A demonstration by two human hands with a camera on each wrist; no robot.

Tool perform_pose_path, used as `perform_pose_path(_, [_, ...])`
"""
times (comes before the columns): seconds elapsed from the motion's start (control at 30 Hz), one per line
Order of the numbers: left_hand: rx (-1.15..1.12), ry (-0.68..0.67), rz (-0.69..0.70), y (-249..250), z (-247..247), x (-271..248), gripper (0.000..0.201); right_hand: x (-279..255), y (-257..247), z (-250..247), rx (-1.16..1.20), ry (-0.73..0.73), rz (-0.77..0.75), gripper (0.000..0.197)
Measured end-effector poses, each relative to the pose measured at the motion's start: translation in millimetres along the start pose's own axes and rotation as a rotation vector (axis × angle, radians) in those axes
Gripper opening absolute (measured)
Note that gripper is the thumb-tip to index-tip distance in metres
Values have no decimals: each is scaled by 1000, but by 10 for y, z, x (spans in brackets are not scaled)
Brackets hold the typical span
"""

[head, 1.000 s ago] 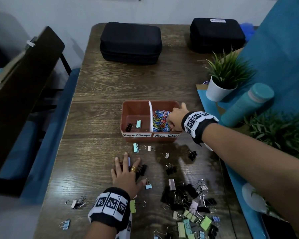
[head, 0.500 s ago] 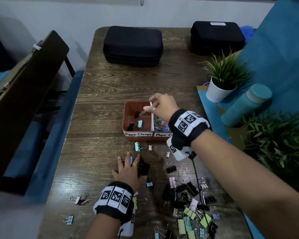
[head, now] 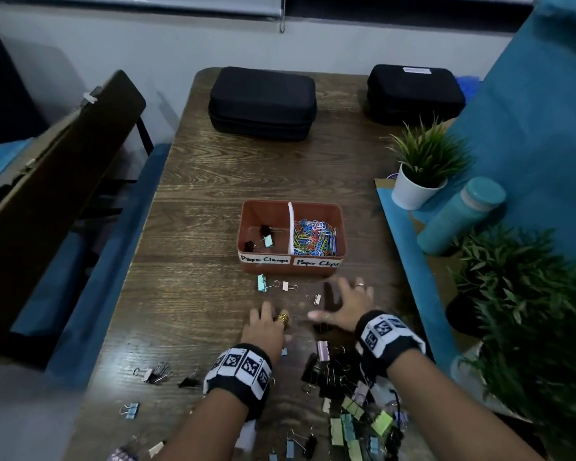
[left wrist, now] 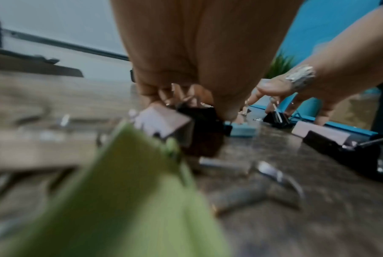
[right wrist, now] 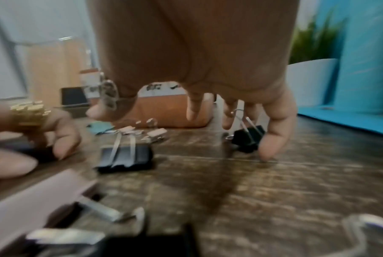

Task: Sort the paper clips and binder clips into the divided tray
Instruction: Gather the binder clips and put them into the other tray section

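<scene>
The brown divided tray [head: 341, 227] sits mid-table. Its left compartment holds three binder clips [head: 263, 237] and its right compartment holds coloured paper clips [head: 315, 237]. My left hand [head: 268, 322] is on the table in front of the tray. Its fingers [left wrist: 164, 92] curl down onto a black binder clip [left wrist: 204, 120] beside a pink one [left wrist: 162, 121]. My right hand [head: 341, 302] hovers next to it with spread, relaxed fingers [right wrist: 272, 139] around a small black binder clip [right wrist: 247, 137] without gripping it. A pile of binder clips [head: 350, 410] lies close to me.
Loose binder clips [head: 261, 282] lie in front of the tray and at the near left [head: 153, 374]. Two black cases [head: 261, 103] stand at the far end. A potted plant [head: 419, 171], a teal bottle [head: 463, 214] and a leafy plant [head: 529, 294] stand on the right. A chair [head: 47, 194] stands left.
My right hand dropped a black binder clip into the tray's left compartment and came back down to the table near the left hand. The left hand's fingers have curled.
</scene>
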State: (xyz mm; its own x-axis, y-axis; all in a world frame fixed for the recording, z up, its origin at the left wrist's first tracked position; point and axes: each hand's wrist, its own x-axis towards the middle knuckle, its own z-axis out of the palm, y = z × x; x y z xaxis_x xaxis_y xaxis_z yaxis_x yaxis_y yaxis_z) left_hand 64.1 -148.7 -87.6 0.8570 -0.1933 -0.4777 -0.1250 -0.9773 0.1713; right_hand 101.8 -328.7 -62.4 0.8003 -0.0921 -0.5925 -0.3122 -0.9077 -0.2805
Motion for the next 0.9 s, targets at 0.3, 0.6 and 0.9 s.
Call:
perform_pose_path(0.3, [-30, -76, 17, -7, 49, -1, 28, -94, -98, 363, -53, 40, -179, 48])
perform_pose_path(0.6, [-466, 375, 105, 101, -730, -67, 14, -108, -93, 415, -124, 63, -269, 31])
perform_pose_path(0.9, [-163, 181, 153, 90, -1543, 643, 43, -69, 291, 109, 34, 365, -55, 22])
